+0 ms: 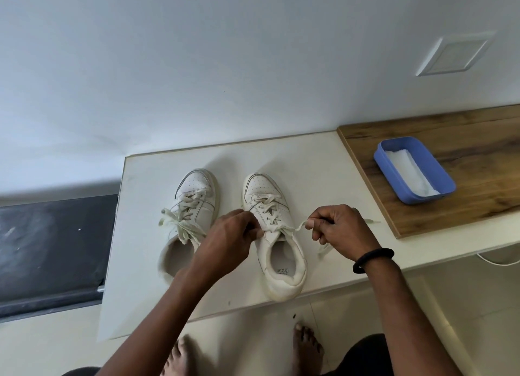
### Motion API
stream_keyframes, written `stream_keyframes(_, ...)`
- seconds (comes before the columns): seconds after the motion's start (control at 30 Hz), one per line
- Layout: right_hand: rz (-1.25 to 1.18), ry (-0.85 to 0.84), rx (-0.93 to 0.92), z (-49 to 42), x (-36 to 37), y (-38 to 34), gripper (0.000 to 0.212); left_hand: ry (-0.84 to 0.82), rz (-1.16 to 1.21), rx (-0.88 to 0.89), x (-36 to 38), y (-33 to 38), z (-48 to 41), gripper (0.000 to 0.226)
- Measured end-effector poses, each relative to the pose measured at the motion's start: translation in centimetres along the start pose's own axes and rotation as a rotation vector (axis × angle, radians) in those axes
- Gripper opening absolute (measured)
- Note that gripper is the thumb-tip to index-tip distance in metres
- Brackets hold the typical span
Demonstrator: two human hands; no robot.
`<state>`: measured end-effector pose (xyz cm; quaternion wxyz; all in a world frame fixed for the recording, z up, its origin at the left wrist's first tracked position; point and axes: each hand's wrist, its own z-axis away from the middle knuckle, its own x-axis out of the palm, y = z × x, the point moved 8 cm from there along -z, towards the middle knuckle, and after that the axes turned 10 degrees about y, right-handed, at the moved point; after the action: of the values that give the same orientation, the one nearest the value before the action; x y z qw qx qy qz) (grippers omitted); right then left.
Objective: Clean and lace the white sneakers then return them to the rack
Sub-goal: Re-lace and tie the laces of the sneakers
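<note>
Two white sneakers stand side by side on a cream table [315, 161], toes pointing away from me. The left sneaker [197, 189] is laced, with its lace ends bunched in a loose knot near its collar. At the right sneaker [270, 206] my left hand [230, 234] pinches the lace by the top eyelets. My right hand [340, 229] grips the other lace end [299, 227] and holds it out taut to the right. A loose lace tip lies on the table beyond my right hand.
A blue plastic tray [439, 167] holding a folded white cloth sits on a wooden board [478, 127] at the right. A white wall rises behind the table. A dark surface [50, 249] lies left of the table. My bare feet stand on the pale floor below.
</note>
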<state>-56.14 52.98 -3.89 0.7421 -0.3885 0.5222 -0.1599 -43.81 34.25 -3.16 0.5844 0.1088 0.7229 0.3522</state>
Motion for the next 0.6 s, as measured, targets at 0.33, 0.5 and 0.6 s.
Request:
stream_keyframes(0.33,0.084,-0.013,0.017,0.0,-1.0,1.2,0.025,0.091,-0.339,0.149,-1.4,0.6,0.7,0.011)
stream_keyframes(0.5,-0.015,-0.066,0.026,0.2,-2.5,0.1,0.023,0.082,-0.412,0.106,-3.6,0.5,1.0,0.016)
stream_keyframes(0.6,-0.056,-0.186,0.017,0.7,-3.2,-0.1,0.025,0.052,-0.347,0.075,-5.4,1.0,0.5,0.018)
